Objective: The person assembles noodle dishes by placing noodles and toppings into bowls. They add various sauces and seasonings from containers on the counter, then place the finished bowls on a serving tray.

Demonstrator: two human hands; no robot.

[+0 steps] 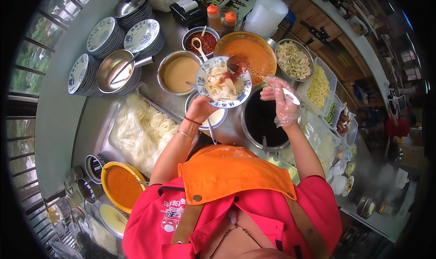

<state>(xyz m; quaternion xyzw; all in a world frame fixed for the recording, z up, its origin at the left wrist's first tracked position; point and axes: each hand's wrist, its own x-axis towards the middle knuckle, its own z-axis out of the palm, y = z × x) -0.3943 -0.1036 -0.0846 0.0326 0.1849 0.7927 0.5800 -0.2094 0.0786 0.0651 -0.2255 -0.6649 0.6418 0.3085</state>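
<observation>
My left hand (201, 109) is closed on the near rim of a blue-and-white patterned bowl (228, 104), held up over the counter. Wide pale noodles (219, 83) lie in it with red sauce on top. My right hand (279, 103), in a clear plastic glove, is closed around a ladle's handle (291, 97). The ladle's dark head (235, 64) is over the bowl's far right side, beside the red sauce. Below the right hand stands a pot of dark liquid (262, 116). A wide pan of orange sauce (247, 44) sits just beyond the bowl.
Stacked patterned plates (143, 35) and a steel saucepan (119, 73) stand at the far left. Nearer is a tray of bagged noodles (141, 127). Around the bowl are tan sauce (180, 73), chili oil (202, 42) and squeeze bottles (213, 18). Diced food (294, 59) and shredded vegetables (319, 88) fill containers at right.
</observation>
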